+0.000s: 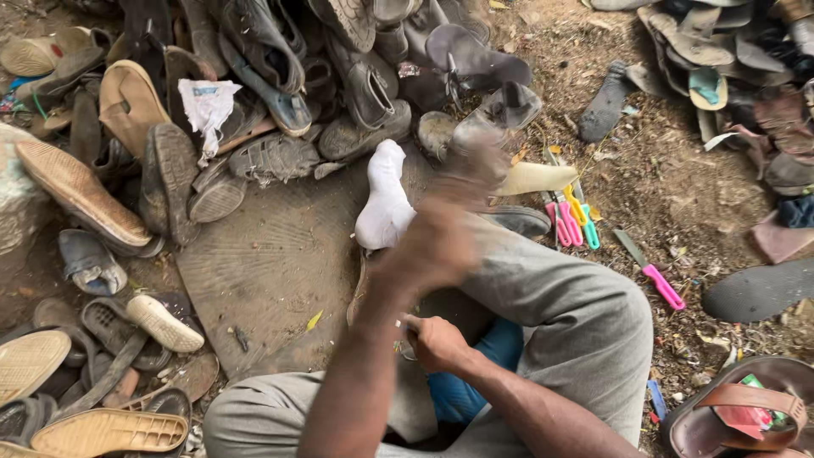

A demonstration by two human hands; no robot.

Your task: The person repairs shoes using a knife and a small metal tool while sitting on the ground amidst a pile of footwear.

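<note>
Head view, person seated on the ground, grey trousers [560, 305], knees apart.

Left hand [437, 246]: raised in front of the camera, motion-blurred. Fingers look curled, but whether it grips anything cannot be told from the blur.

Right hand [434, 341]: low between the knees, closed around a small object of which only a pale tip shows at the thumb side; what the object is cannot be told.

White sock [386, 199]: nearest item to the left hand, just left of and above it. Seems fitted over something upright. Long axis near vertical in frame, leaning slightly; rounded toe end points up and away from the person, toward the shoe pile [280, 76]. Wider lower end sits at the edge of a flat dark rubber mat [271, 271] on the ground.

Surroundings: worn shoes and loose soles heaped along the top and left. On the dirt to the right, pink-handled knife [653, 276], long axis diagonal, handle toward lower right; scissors with coloured handles [572, 219] near the knee. Brown sandal [738, 411] at lower right.
</note>
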